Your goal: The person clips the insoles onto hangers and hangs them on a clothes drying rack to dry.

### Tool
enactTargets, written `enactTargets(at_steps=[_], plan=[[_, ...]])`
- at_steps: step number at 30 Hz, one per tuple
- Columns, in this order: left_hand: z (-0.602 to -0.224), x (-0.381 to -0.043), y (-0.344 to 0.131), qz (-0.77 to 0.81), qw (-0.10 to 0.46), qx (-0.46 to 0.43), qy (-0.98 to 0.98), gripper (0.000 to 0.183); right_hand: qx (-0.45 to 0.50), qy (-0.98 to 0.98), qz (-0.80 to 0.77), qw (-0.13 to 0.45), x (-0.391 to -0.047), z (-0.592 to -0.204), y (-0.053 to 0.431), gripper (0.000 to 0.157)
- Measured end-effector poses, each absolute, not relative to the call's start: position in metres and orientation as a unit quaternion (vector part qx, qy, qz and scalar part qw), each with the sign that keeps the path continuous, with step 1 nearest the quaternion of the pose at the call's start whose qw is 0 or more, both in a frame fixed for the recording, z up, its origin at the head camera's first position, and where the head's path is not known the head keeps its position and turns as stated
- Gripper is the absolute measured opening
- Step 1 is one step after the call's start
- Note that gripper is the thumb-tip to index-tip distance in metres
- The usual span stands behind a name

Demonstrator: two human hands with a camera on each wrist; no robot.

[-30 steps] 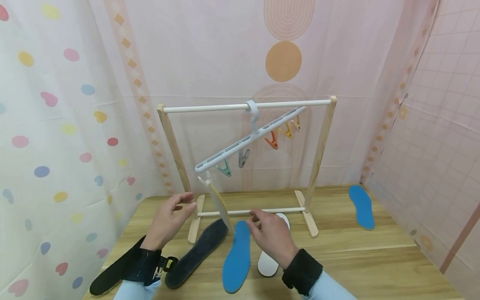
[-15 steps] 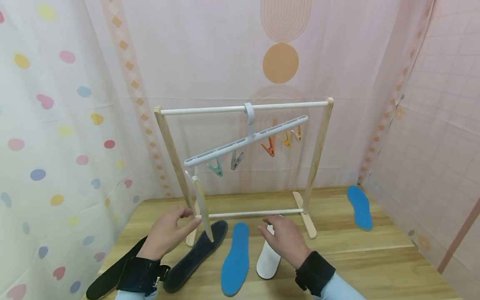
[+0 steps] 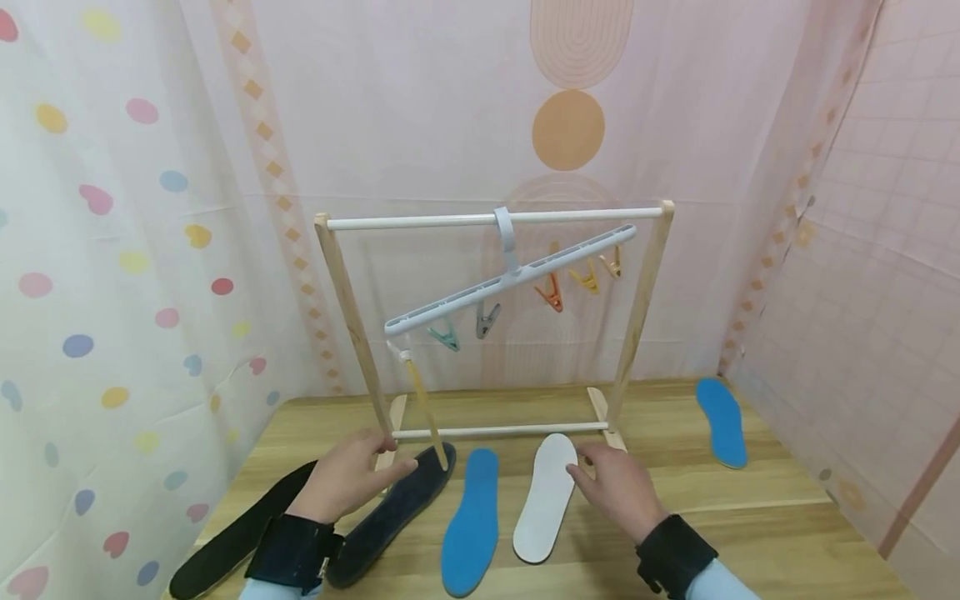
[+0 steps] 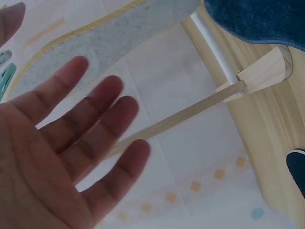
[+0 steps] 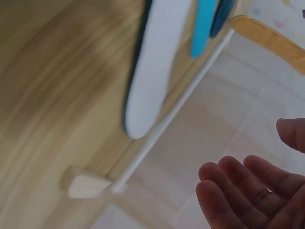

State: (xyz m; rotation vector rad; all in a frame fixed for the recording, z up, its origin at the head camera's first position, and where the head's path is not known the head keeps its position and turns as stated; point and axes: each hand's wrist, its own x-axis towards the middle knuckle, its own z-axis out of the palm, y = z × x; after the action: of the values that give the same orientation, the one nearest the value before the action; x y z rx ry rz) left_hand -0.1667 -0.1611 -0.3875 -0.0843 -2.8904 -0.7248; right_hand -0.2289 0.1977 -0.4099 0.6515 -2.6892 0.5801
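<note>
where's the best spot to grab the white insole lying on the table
Probably by its far, rounded end: the white insole lies flat with that end next to the right hand. Come from its right side, where bare table leaves room, and pinch the thin edge between thumb and fingers. The blue insole lies close on its left, so that side is tighter.

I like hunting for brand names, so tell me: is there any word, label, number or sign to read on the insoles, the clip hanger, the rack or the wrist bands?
None can be read.
White insole, blue insole, dark insole: plain.
Clip hanger, wooden rack: no markings.
Left wrist band: a small pale tag, too small to read.
Backdrop curtains: only dots, hearts and arches.
</note>
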Motion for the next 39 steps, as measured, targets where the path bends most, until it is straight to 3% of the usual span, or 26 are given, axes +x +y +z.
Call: enactTargets(at_steps=[13,33,39], plan=[[-0.398,-0.166,-0.150,-0.226,-0.014,-0.020,-0.974,0.054,0.191,-0.955,0.184,0.128,-0.242,-0.426,0.243,0.030],[-0.407,-0.168,-0.142,-0.207,-0.026,-0.058,-0.976,0.054,0.121,-0.982,0.140,0.025,-0.286,-0.416,0.322,0.041],[-0.409,-0.167,-0.140,-0.205,-0.023,-0.068,-0.976,0.053,0.123,-0.985,0.120,0.025,-0.300,-0.418,0.346,0.035]])
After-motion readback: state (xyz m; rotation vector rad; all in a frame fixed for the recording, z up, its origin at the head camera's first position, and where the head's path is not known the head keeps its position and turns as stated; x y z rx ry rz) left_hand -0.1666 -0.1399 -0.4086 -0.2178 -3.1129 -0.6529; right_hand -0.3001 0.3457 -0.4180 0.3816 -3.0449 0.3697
